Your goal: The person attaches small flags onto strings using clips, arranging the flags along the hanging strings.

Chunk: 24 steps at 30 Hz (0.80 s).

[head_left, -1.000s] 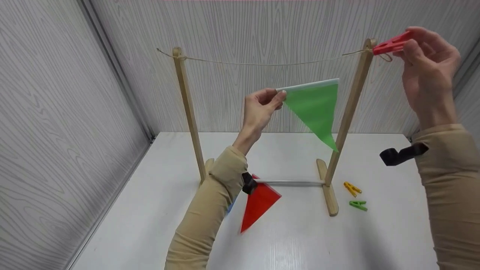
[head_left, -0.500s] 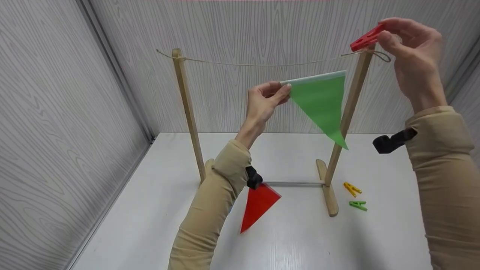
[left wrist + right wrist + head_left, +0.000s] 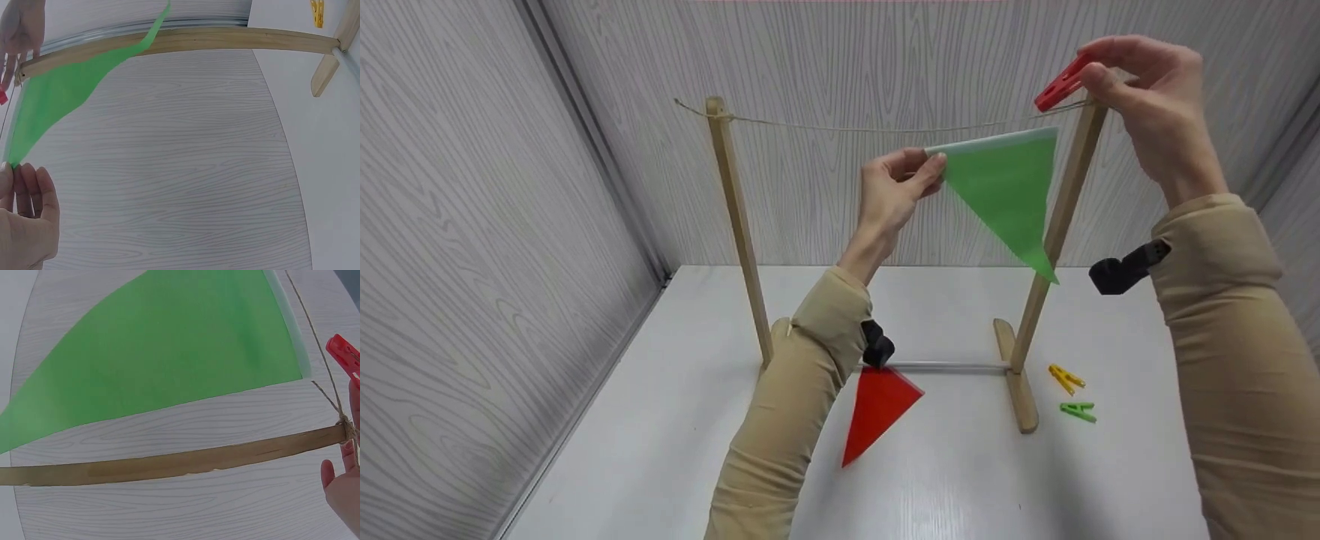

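Observation:
My left hand [image 3: 896, 191] pinches the left corner of a green triangular pennant [image 3: 1009, 184] between thumb and fingers. The pennant hangs point down, its white top edge just below a thin string [image 3: 847, 129]. Above the string's right end, my right hand [image 3: 1159, 105] pinches a red clothespin [image 3: 1061, 86] by its handles. The clothespin's tip slants down to the left, close over the string. In the right wrist view, the pennant's white edge [image 3: 289, 332] runs alongside the string, apart from it, and the red clothespin [image 3: 344, 354] is beyond the string.
Two wooden posts [image 3: 739, 232] hold the string, with a metal rod [image 3: 952, 367] joining their feet. On the white table [image 3: 945, 480] lie a red pennant [image 3: 877, 412], a yellow clothespin [image 3: 1066, 378] and a green clothespin [image 3: 1078, 411]. A wood-grain panel [image 3: 885, 60] stands behind.
The left hand has raised the green pennant and carried it slightly right, nearer the string. The right hand has brought the red clothespin left, from beside the right post to over the string.

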Tool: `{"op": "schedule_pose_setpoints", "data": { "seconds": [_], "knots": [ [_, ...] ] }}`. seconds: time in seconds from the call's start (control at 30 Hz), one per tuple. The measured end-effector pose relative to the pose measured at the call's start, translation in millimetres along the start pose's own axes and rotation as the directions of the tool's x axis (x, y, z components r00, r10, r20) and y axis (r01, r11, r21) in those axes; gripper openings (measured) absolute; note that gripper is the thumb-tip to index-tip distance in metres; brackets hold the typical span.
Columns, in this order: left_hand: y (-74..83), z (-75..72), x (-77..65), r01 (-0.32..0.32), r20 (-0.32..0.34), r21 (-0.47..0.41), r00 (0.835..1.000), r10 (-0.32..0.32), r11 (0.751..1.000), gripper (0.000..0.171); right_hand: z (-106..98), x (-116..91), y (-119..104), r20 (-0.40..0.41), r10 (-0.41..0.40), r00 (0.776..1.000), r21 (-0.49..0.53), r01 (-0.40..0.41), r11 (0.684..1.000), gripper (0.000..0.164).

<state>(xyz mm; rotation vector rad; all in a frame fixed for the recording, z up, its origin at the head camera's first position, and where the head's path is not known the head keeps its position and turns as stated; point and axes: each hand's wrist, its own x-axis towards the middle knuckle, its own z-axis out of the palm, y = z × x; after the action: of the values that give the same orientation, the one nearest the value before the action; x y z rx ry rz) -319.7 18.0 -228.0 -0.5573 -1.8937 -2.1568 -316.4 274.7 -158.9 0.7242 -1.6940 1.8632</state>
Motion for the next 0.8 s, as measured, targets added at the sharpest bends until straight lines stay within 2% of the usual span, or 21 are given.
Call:
{"op": "schedule_pose_setpoints", "data": {
  "seconds": [0.17,0.37,0.47,0.6,0.7,0.8],
  "knots": [
    [1.0,2.2,1.9,0.013,0.005,0.017,1.0,-0.013,1.0,0.023,2.3,2.0,0.7,-0.02,0.033,0.999,-0.039,-0.034,0.999,0.02],
    [4.0,4.4,5.4,-0.003,0.011,0.059,1.0,0.002,0.998,0.024,5.2,6.2,-1.0,-0.052,0.065,0.996,-0.1,-0.07,0.992,0.017],
    [5.2,5.2,5.9,0.0,0.008,0.065,1.0,-0.001,0.998,0.024,6.5,7.5,-1.5,-0.042,0.064,0.997,-0.217,-0.072,0.974,0.011],
    [6.4,7.1,6.2,-0.004,0.014,0.071,1.0,0.003,0.997,0.024,7.4,7.6,-1.0,-0.031,0.055,0.998,-0.359,-0.063,0.931,0.009],
    [7.6,8.6,6.7,-0.009,0.013,0.064,1.0,0.008,0.998,0.024,7.4,7.3,0.0,-0.034,0.052,0.998,-0.379,-0.061,0.923,0.011],
    [8.3,9.8,7.5,-0.013,0.002,0.055,1.0,0.013,0.998,0.024,7.9,7.5,1.7,-0.039,0.055,0.998,-0.364,-0.065,0.929,0.012]
  ]
}}
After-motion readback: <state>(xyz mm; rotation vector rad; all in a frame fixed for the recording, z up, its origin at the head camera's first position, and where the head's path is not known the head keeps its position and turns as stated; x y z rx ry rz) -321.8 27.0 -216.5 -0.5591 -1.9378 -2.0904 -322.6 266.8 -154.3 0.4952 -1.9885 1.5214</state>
